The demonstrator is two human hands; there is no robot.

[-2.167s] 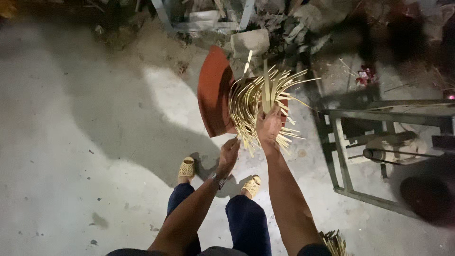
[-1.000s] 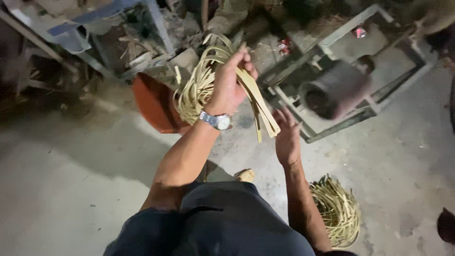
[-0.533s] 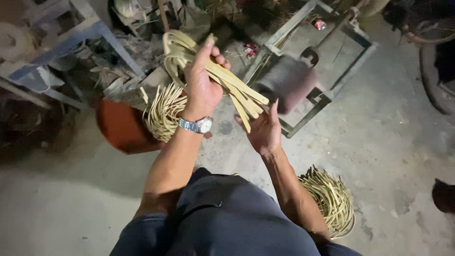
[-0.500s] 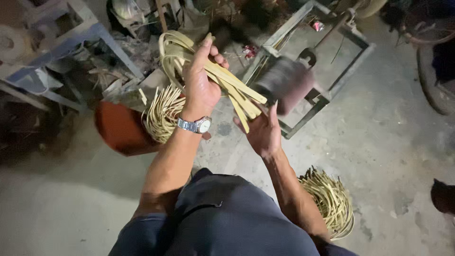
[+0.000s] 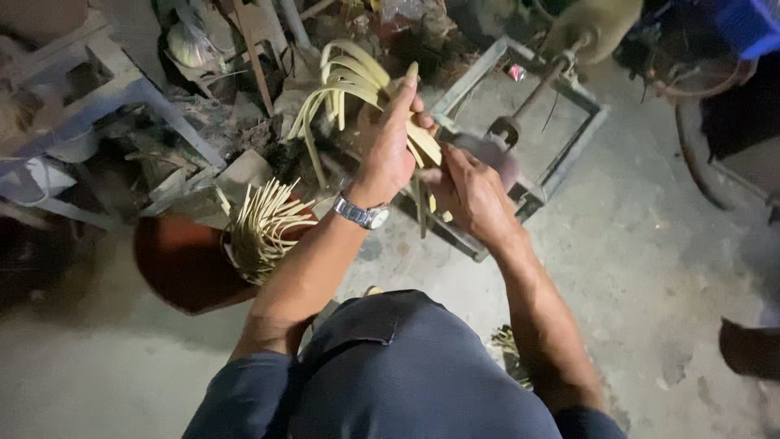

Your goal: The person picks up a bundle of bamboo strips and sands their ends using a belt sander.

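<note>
Bundle of pale bamboo strips (image 5: pixel 351 77) held up at chest level, over metal frame (image 5: pixel 561 122) on concrete floor (image 5: pixel 674 268). Left hand (image 5: pixel 388 142) with wristwatch (image 5: pixel 363 214) clenched around bundle's middle, strips arching out to the left. Right hand (image 5: pixel 473 191) just beside it, fingers closed on lower strip ends. Second sheaf of strips (image 5: pixel 264 228) sits in a red-brown tub (image 5: pixel 183 264), lower left.

Open concrete floor (image 5: pixel 650 244) rightward; metal frame (image 5: pixel 561 122) ahead, cluttered scrap (image 5: pixel 203 122) and red basin (image 5: pixel 183 268) leftward.
</note>
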